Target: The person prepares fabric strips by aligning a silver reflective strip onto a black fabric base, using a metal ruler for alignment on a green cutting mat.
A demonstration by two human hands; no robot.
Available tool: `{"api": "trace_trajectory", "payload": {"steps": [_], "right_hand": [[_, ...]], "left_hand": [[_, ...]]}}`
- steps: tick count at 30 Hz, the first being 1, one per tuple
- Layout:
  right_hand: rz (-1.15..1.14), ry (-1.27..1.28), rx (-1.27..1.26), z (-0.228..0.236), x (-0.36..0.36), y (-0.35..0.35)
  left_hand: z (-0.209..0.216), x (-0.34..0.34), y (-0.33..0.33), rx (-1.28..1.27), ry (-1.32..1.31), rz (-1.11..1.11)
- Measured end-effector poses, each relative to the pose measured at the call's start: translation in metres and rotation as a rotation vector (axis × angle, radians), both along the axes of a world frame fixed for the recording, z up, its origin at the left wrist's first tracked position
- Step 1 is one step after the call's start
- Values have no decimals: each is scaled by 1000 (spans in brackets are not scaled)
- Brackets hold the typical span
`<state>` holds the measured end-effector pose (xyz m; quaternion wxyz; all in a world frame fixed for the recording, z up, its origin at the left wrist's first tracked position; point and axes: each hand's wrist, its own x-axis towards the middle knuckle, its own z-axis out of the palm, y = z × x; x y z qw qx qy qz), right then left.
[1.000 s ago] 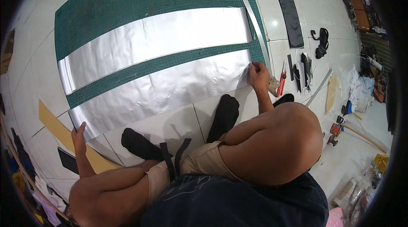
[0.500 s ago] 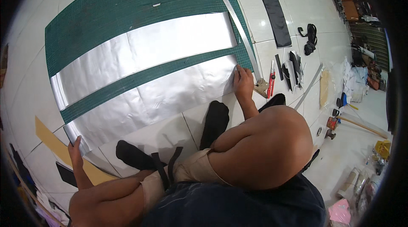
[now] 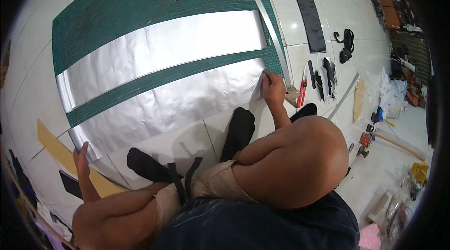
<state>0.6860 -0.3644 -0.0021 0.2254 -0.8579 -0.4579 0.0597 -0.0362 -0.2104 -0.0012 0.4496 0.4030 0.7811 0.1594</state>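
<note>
A long silver sheet strip (image 3: 173, 100) stretches between my hands, slightly wrinkled, its far edge over the green cutting mat (image 3: 122, 11). My left hand (image 3: 81, 158) pinches its left end at the near corner, where the material curls. At the other end my right hand (image 3: 274, 87) has thumb and fingers closed on the edge. Parallel to it, a second silver strip (image 3: 164, 41) lies flat on the mat, with a band of green between the two. A long metal ruler (image 3: 267, 15) runs along the mat's right side.
Right of the mat lie a red utility knife (image 3: 303, 91), a metal clip (image 3: 292, 95), black and white scraps (image 3: 326, 79), a folded black piece (image 3: 308, 15) and a coiled black strap (image 3: 347, 46). A tan strip (image 3: 61, 149) and a dark phone-like slab (image 3: 70, 184) are at left.
The whole view has shifted slightly. Both hands keep their hold on the near silver strip, which stays in nearly the same place beside the other strip.
</note>
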Motion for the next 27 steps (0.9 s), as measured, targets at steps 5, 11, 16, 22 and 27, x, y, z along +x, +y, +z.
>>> {"api": "trace_trajectory", "payload": {"steps": [5,11,16,22,27], "right_hand": [[47,-56,-35,-34,26,-13],[-137,359,-93,-34,44,-20],[-175,481,-45,-35,41,-13],[-233,689,-41,-26,43,-11],[-222,621,-86,-25,44,-17]], "left_hand": [[5,-2,-2,16,-95,-67],[16,17,11,29,16,-35],[15,13,0,24,-21,17],[17,13,1,37,-48,-21],[18,5,5,36,1,-17]]}}
